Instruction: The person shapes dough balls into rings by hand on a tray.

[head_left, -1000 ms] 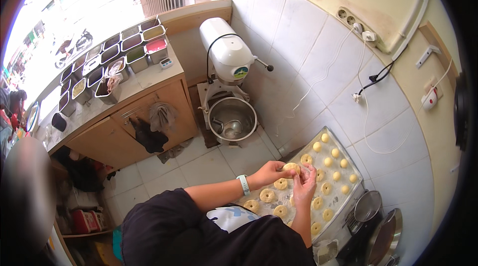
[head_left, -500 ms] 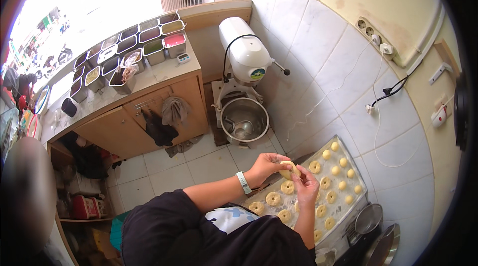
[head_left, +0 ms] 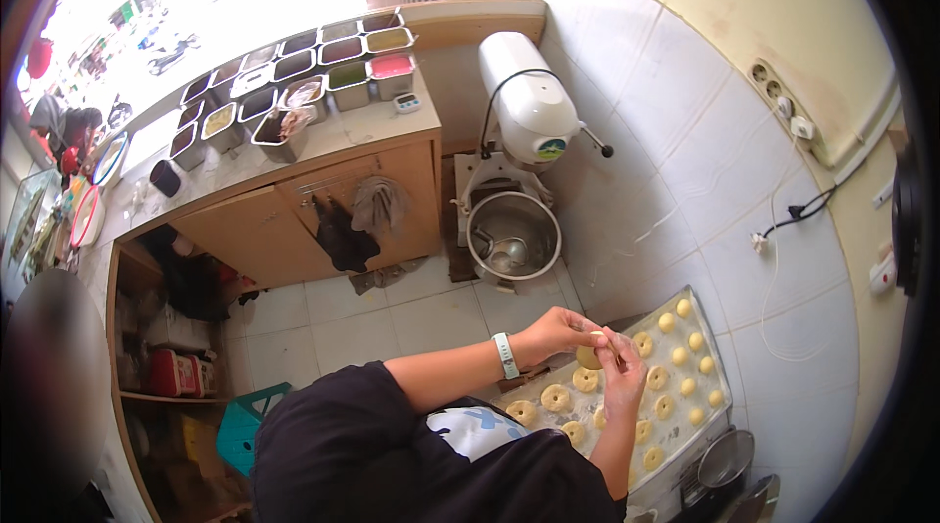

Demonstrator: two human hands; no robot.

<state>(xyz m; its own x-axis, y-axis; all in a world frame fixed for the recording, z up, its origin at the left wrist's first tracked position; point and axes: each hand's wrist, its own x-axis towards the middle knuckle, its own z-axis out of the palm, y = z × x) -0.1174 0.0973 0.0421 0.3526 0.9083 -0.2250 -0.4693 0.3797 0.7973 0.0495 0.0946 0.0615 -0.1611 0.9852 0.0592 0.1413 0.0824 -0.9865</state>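
As the head view shows, both hands meet above a tray [head_left: 678, 437], and the dough piece [head_left: 588, 357] is between them. The left hand's [head_left: 554, 336] grip is clamped on it; the right hand's [head_left: 623, 376] grip is pinched on it likewise. Whether this piece is pierced cannot be confirmed. Taking the hands as dial centre, holed dough rings [head_left: 549, 400] lie from 3 round to 8 o'clock. Farther out, eight plain dough balls [head_left: 680, 356] sit unpierced between 2 and 4 o'clock. Assessment: ring-shaping appears past halfway, the balls outstanding.
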